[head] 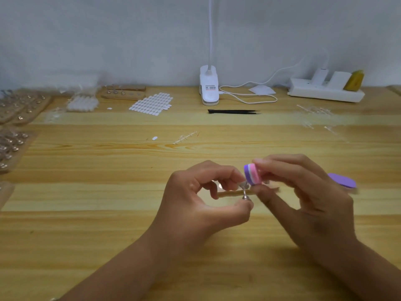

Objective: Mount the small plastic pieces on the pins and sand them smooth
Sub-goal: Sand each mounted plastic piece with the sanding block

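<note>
The small plastic piece (242, 185) sits on its pin (246, 197) above the near middle of the tabletop (108, 224). My left grip (195, 198) pinches the pin between thumb and fingers. My right grip (308, 192) is curled round the striped sanding block (251, 174), its end just beside the piece. Black tweezers (234, 111) lie well behind.

The sanding block (251, 175) is striped purple, white and pink. The bench (108, 192) is pale wood with darker grain. The tweezers (233, 111) are black, the lamp (209, 85) white.
</note>
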`<action>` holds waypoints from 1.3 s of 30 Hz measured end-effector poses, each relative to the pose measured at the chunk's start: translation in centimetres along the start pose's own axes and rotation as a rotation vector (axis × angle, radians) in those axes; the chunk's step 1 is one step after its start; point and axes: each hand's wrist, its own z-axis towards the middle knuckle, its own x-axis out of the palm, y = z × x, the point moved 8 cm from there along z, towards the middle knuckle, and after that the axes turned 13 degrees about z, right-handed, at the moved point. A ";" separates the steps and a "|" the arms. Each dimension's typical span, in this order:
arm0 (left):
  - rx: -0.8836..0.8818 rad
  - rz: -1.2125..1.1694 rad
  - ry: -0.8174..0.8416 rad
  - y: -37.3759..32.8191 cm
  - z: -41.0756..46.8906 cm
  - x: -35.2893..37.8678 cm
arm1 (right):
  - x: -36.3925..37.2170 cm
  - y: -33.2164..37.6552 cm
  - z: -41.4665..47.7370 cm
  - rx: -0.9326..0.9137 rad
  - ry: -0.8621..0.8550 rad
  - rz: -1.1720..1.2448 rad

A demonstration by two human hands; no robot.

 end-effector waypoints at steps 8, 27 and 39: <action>0.040 -0.132 0.061 0.2 0.1 0.4 | 0.1 0.3 -0.3 0.031 -0.071 0.138; -0.025 -0.241 0.129 0.7 0.1 1.3 | -0.6 0.5 -0.3 -0.007 -0.114 -0.120; -0.100 -0.346 0.088 1.5 0.3 1.3 | -0.5 0.6 -0.2 0.015 -0.161 0.007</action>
